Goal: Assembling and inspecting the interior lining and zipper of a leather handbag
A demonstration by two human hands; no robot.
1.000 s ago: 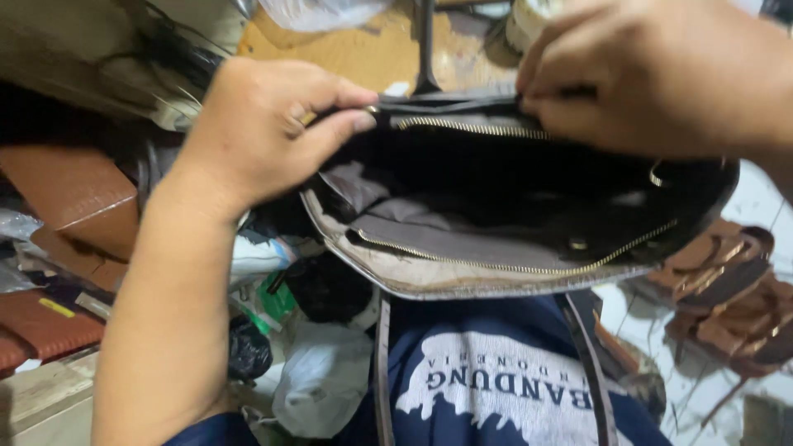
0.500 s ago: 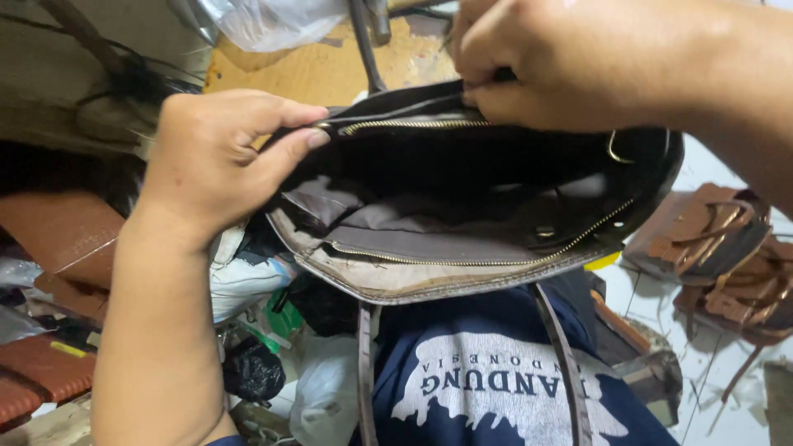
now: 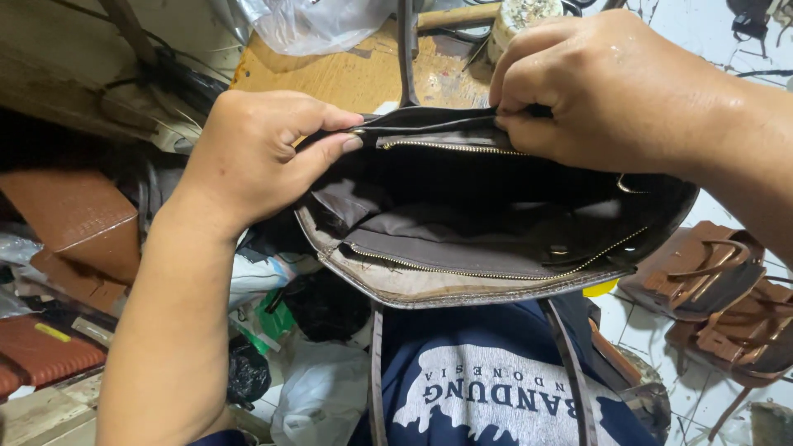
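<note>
Head view: the left hand [image 3: 256, 157] pinches the far rim of a dark brown handbag [image 3: 496, 239] at its left end, thumb and fingers closed on the edge. The right hand [image 3: 603, 91] grips the same rim further right, fingertips hidden behind the folded edge. The handbag is held open above the person's lap, in front of a wooden tabletop [image 3: 347, 74]. Gold zipper teeth [image 3: 450, 146] line the rim. The lining's depth is dark and unreadable. Brown bags [image 3: 710, 281] lie on the floor at right, partly cut off.
</note>
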